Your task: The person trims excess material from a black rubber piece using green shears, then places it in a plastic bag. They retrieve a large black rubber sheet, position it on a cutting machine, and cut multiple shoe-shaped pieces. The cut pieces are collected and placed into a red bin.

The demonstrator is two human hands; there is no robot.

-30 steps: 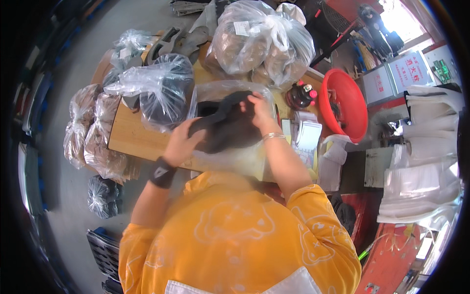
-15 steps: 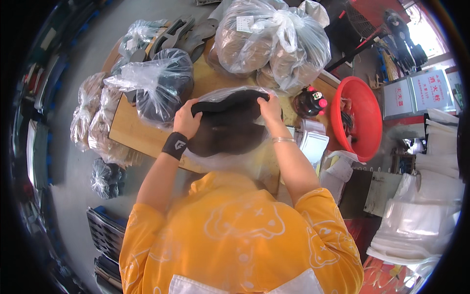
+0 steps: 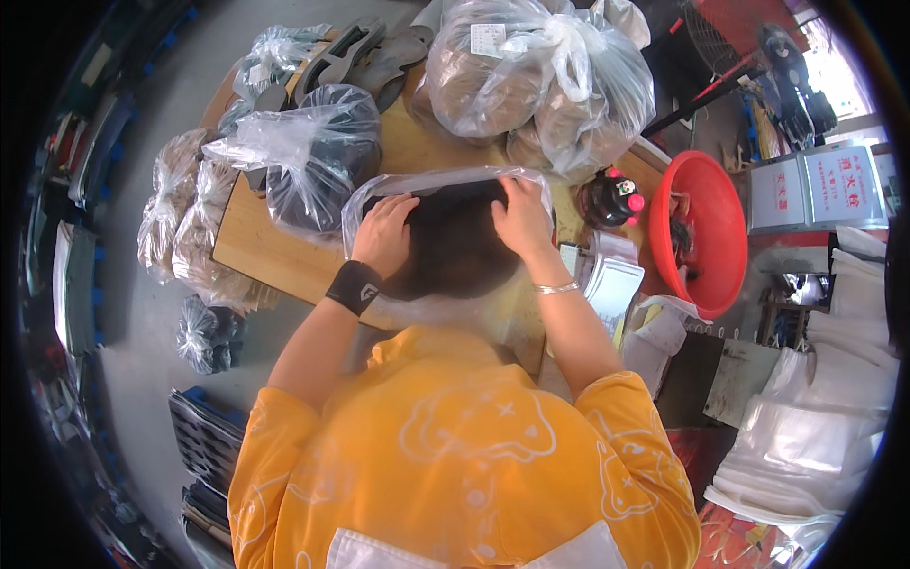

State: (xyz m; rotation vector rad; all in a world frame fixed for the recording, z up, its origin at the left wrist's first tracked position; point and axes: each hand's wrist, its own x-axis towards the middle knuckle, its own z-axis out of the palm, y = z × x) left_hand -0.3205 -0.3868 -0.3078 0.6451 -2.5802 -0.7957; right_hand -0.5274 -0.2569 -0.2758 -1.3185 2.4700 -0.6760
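Note:
On the table in front of me, a clear plastic bag [image 3: 453,174] stands with its mouth spread around a stack of dark, flat, soft-looking pieces [image 3: 455,251]. Inside the bag's left side, my left hand [image 3: 384,235] lies on the dark pieces, fingers stretched toward the far edge. At the right side my right hand [image 3: 523,218] rests on them too, its fingers out along the far corner and thumb apart. Neither hand is wrapped around anything. What the pieces are exactly does not show, and the lower part of the bag is blurred.
Tied clear bags of brown pieces [image 3: 488,90] and a tied bag of dark pieces [image 3: 327,171] stand beyond. To the right are a dark bottle with pink caps [image 3: 607,201], a red basin [image 3: 720,237] and papers [image 3: 611,280]. More filled bags [image 3: 171,209] hang at the table's left edge.
Both hands have let go of the upper dark piece's edges and moved inward, now flat on the stack. The dark pieces sit lower, and the bag's rim shows around them.

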